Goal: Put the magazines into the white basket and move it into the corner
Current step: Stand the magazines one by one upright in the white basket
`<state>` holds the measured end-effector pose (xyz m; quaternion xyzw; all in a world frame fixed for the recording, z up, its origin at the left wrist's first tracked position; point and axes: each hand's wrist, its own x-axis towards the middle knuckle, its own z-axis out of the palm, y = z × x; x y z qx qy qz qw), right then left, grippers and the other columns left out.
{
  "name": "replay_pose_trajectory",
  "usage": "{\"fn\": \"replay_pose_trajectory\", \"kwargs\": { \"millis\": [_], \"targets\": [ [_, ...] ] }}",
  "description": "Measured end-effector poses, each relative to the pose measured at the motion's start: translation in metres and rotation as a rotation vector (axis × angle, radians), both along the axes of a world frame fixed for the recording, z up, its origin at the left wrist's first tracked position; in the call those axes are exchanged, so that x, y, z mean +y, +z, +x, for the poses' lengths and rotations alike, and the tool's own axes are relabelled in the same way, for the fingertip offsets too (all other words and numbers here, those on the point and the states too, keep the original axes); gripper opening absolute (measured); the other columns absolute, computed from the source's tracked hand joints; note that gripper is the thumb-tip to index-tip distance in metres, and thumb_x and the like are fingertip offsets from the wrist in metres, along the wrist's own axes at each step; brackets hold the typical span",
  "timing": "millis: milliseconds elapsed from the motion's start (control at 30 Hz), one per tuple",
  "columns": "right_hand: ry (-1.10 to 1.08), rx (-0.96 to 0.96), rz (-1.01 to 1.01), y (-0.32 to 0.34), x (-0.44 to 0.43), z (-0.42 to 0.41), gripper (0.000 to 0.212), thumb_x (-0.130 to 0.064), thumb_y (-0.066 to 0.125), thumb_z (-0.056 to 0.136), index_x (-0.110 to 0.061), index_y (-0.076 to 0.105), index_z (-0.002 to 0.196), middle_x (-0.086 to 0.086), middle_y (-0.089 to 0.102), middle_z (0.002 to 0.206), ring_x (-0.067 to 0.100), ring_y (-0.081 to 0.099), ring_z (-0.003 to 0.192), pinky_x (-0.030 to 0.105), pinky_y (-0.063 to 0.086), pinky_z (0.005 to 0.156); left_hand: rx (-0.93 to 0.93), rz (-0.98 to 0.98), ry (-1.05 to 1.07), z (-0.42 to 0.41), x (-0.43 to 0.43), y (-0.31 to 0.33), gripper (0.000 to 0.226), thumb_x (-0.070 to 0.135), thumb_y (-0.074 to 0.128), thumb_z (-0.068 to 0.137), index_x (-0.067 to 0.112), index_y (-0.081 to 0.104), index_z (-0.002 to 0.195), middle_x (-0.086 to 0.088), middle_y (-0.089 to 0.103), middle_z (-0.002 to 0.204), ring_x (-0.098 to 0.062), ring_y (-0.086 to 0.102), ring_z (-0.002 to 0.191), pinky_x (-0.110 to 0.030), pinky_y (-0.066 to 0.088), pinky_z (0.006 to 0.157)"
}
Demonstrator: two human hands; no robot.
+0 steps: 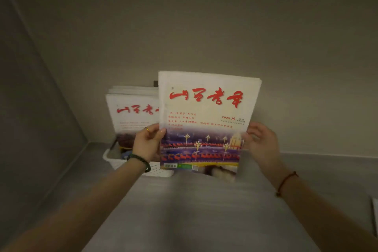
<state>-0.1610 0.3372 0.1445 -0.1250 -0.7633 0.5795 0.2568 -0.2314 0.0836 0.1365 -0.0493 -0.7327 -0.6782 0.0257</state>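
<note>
I hold a magazine [206,121] upright in front of me; it has a white cover, red brush lettering and a night street photo at the bottom. My left hand [147,143] grips its left edge with the thumb on the cover. My right hand [260,143] is at its right edge, fingers spread and partly behind the cover. Behind it on the left stands the white basket [157,170], perforated, with several similar magazines [133,112] standing upright inside. The held magazine hides the basket's right part.
The basket sits on a grey counter [184,215] near the corner where the left wall [30,108] meets the back wall [225,27]. A white paper edge [375,211] shows at the far right of the counter.
</note>
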Motion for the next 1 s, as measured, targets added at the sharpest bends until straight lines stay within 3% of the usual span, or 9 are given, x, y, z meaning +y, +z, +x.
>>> {"fn": "replay_pose_trajectory", "kwargs": {
  "millis": [167,300,500,600,667,733,867,933,1000],
  "targets": [
    [0.054,0.055,-0.063,0.015,-0.090,-0.070,0.018,0.011,0.056,0.080,0.005,0.059,0.096,0.013,0.063,0.088,0.022,0.059,0.078,0.017,0.051,0.064,-0.031,0.083,0.182,-0.048,-0.089,0.010,0.014,0.009,0.054,0.087,0.017,0.065,0.091,-0.002,0.065,0.088,-0.008,0.063,0.066,-0.021,0.055,0.055],
    [0.036,0.061,-0.053,0.013,-0.134,-0.110,0.017,0.008,0.058,0.080,0.005,0.060,0.096,0.011,0.064,0.088,0.019,0.060,0.078,0.007,0.048,0.061,-0.043,0.108,0.248,-0.079,-0.128,0.004,0.022,0.007,0.054,0.086,0.001,0.062,0.106,0.003,0.063,0.080,-0.004,0.057,0.066,-0.013,0.050,0.050],
    [0.007,-0.023,-0.034,-0.013,-0.151,-0.140,0.012,0.004,0.057,0.082,-0.005,0.061,0.087,0.008,0.067,0.085,0.008,0.061,0.065,0.014,0.053,0.058,-0.118,0.145,0.254,-0.117,-0.143,-0.030,0.023,0.006,0.056,0.085,-0.001,0.061,0.107,-0.003,0.062,0.089,-0.009,0.058,0.069,-0.011,0.051,0.046],
    [-0.031,-0.058,0.003,-0.030,-0.153,-0.150,0.015,0.003,0.058,0.081,-0.012,0.060,0.077,0.010,0.067,0.082,0.018,0.062,0.069,0.032,0.054,0.070,-0.189,0.161,0.273,-0.131,-0.142,-0.054,0.020,0.006,0.057,0.084,0.003,0.062,0.103,-0.009,0.063,0.096,-0.021,0.060,0.079,-0.028,0.055,0.069],
    [-0.033,-0.095,-0.004,-0.041,-0.155,-0.155,0.022,0.002,0.060,0.081,-0.017,0.059,0.070,0.008,0.067,0.080,0.016,0.064,0.068,0.030,0.054,0.069,-0.215,0.147,0.293,-0.138,-0.144,-0.067,0.013,0.007,0.059,0.083,0.006,0.064,0.095,-0.010,0.065,0.095,-0.025,0.059,0.087,-0.037,0.050,0.081],
    [-0.043,-0.115,0.016,-0.052,-0.158,-0.157,0.026,0.000,0.061,0.081,-0.023,0.058,0.067,0.001,0.064,0.075,0.008,0.062,0.064,0.022,0.051,0.063,-0.211,0.097,0.299,-0.143,-0.148,-0.075,0.007,0.010,0.062,0.081,0.013,0.064,0.086,-0.009,0.065,0.092,-0.024,0.060,0.086,-0.039,0.050,0.082],
    [-0.144,-0.222,0.052,-0.076,-0.161,-0.156,0.010,-0.004,0.066,0.076,-0.012,0.063,0.081,-0.001,0.062,0.076,0.010,0.059,0.064,0.013,0.040,0.054,-0.157,-0.040,0.376,-0.144,-0.151,-0.083,0.016,0.010,0.070,0.074,0.021,0.058,0.077,-0.007,0.061,0.094,-0.029,0.061,0.085,-0.035,0.053,0.071],
    [-0.158,-0.234,-0.040,-0.086,-0.163,-0.154,0.019,-0.007,0.068,0.076,-0.010,0.059,0.092,0.002,0.062,0.085,0.021,0.062,0.076,0.017,0.042,0.058,-0.162,-0.093,0.398,-0.142,-0.149,-0.084,0.024,0.010,0.071,0.072,0.017,0.055,0.089,-0.003,0.059,0.094,-0.031,0.060,0.090,-0.035,0.051,0.068],
    [-0.121,-0.222,-0.072,-0.088,-0.166,-0.153,0.037,-0.010,0.067,0.079,-0.011,0.051,0.112,0.001,0.056,0.103,0.020,0.057,0.091,0.022,0.045,0.069,-0.169,-0.133,0.323,-0.140,-0.145,-0.084,0.034,0.012,0.066,0.077,0.016,0.052,0.108,-0.002,0.058,0.106,-0.021,0.056,0.094,-0.023,0.047,0.064]
  ]
}}
